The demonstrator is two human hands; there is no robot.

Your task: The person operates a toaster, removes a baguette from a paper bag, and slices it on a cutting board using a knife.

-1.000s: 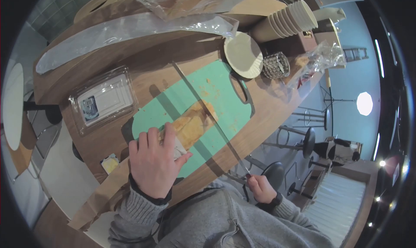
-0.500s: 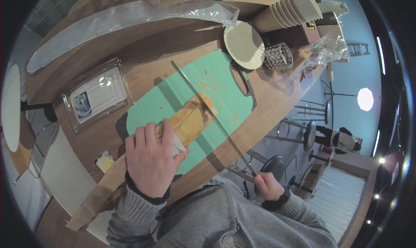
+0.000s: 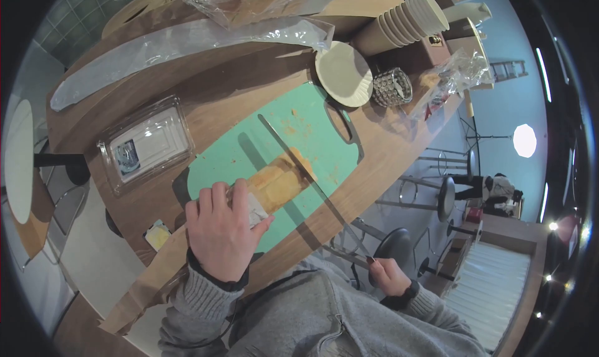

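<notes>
A loaf of bread (image 3: 274,188), partly in a white paper wrapper (image 3: 256,211), lies on a green cutting board (image 3: 228,154). My left hand (image 3: 218,235) closes over its wrapped near end, thumb on one side and fingers on the other. In my right hand (image 3: 390,276), past the table's edge, is the handle of a long knife (image 3: 327,202). Its blade crosses the loaf near the far end, and the tip extends over the board. Crumbs are scattered on the board beyond the blade.
Left of the board sits a clear plastic container (image 3: 150,140), with a small pack of something yellow (image 3: 158,235) nearer me. A brown paper bag (image 3: 146,285) lies by my left forearm. Beyond the board are a plate (image 3: 343,98), a textured glass (image 3: 392,87) and stacked paper cups (image 3: 405,23).
The knife has been drawn back toward me, its tip now closer to the loaf. My left hand stays on the bread. The whole view has shifted slightly.
</notes>
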